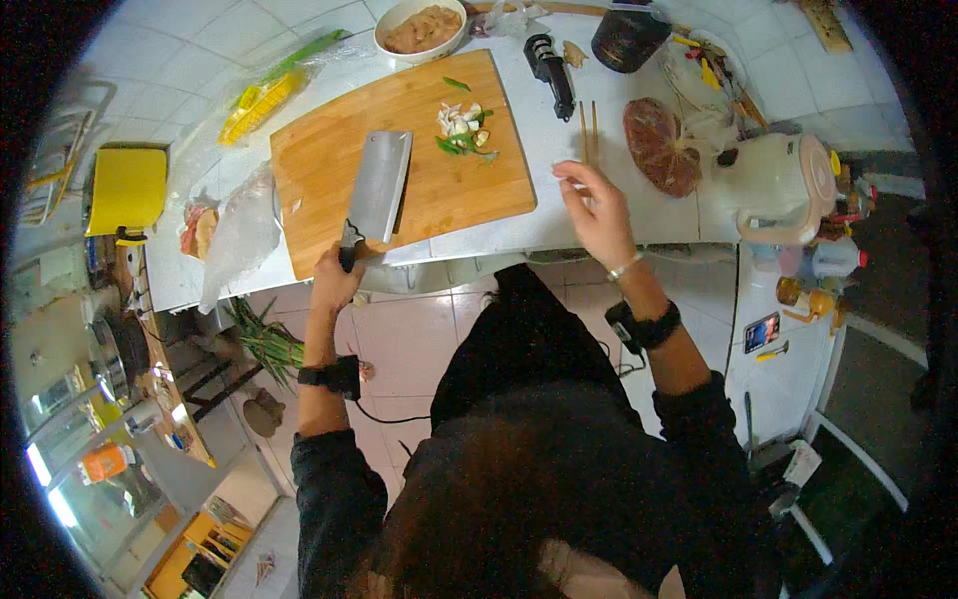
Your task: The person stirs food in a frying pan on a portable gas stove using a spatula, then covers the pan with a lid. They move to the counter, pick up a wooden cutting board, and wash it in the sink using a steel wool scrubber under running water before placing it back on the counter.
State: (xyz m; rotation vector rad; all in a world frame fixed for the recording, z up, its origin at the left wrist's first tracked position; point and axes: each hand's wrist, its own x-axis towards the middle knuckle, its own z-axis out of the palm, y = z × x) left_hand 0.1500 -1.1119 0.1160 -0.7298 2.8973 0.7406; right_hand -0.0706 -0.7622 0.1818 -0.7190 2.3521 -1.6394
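My left hand (334,277) grips the black handle of a cleaver (379,183), whose broad blade lies over the wooden cutting board (314,191). Crushed garlic and pieces of green pepper (465,129) form a small pile at the board's right side, with one green piece (456,84) farther up. To the right of the board my right hand (595,213) hovers by the counter edge, fingers loosely bent and apart. Just beyond it are two wooden chopsticks (589,123); their lower ends are hidden behind the hand, which does not appear to hold them.
A bowl of raw meat (423,31) stands behind the board, near a black knife sharpener (551,75). At right are a bag of dark reddish food (658,146) and a pale pitcher (778,187). A yellow basket (258,108) and a plastic bag (243,232) lie at left.
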